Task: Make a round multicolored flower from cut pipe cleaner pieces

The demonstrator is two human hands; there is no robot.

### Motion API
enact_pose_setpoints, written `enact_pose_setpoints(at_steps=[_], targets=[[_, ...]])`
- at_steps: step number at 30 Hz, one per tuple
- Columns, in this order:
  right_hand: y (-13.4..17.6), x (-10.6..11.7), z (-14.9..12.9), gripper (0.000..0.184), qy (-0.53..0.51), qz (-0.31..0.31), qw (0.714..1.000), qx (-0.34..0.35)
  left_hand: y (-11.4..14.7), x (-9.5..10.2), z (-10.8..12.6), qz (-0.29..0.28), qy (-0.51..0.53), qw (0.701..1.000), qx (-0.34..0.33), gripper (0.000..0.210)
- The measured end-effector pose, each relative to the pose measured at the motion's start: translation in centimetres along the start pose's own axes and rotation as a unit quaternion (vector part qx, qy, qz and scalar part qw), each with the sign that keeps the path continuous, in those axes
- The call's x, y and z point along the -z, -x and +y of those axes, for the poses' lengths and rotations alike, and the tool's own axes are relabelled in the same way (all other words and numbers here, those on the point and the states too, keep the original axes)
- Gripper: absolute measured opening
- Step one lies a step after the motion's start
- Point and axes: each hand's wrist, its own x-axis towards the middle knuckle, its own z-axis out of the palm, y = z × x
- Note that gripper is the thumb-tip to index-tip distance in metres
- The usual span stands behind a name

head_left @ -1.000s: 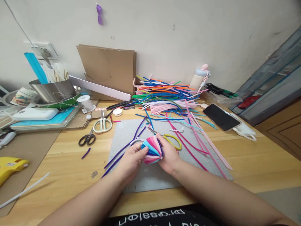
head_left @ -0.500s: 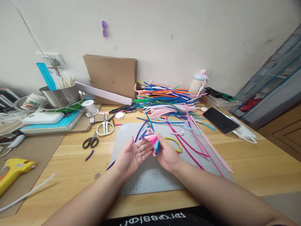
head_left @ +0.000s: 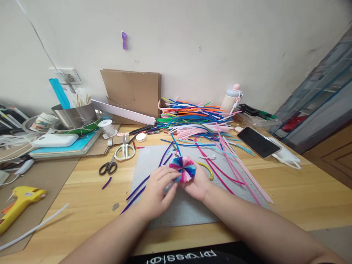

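A round, pleated pipe-cleaner disc [head_left: 184, 169] in blue, pink, magenta and white wedges faces up above the grey cutting mat [head_left: 189, 212]. My right hand [head_left: 200, 185] supports it from the right and underneath, closed on its edge, with some fingers hidden behind it. From the left, my left hand [head_left: 159, 187] lays its stretched fingers on the disc's near-left part, the thumb apart below them. Purple pipe cleaners [head_left: 137, 187] lie left of the hands. Just beyond my right hand is a yellow curved pipe cleaner [head_left: 209, 170].
Dark-handled scissors [head_left: 108, 167], white-handled scissors [head_left: 125, 151] and a yellow glue gun [head_left: 20, 205] lie to the left. A heap of coloured pipe cleaners [head_left: 192, 117] is at the back. Right of it rest a phone [head_left: 258, 141] and a bottle [head_left: 231, 98].
The disc was tilted edge-on in my right hand; now its patterned face shows upward. My left hand has turned from palm up to palm down, its fingers on the disc.
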Motion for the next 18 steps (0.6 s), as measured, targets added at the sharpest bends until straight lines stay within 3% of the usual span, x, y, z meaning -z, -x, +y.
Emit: enact_pose_setpoints(at_steps=[4,6,13,18], targets=[[0.3,-0.3,0.4,0.017,0.006,-0.003,1.000,-0.026,0.0,-0.6,-0.1,-0.111,-0.080,0.991,-0.007,0.057],[0.5,-0.5,0.4,0.021,0.021,-0.011,0.999,-0.031,0.2,-0.9,-0.2,-0.141,-0.109,0.984,-0.002,0.066],[0.6,-1.0,0.6,0.021,0.030,-0.011,0.999,0.018,0.6,-1.6,-0.4,-0.115,-0.165,0.979,0.007,0.069],[0.7,-0.9,1.1,0.029,0.049,-0.048,0.997,-0.023,0.6,-1.5,-0.1,-0.113,-0.158,0.981,0.017,0.070]])
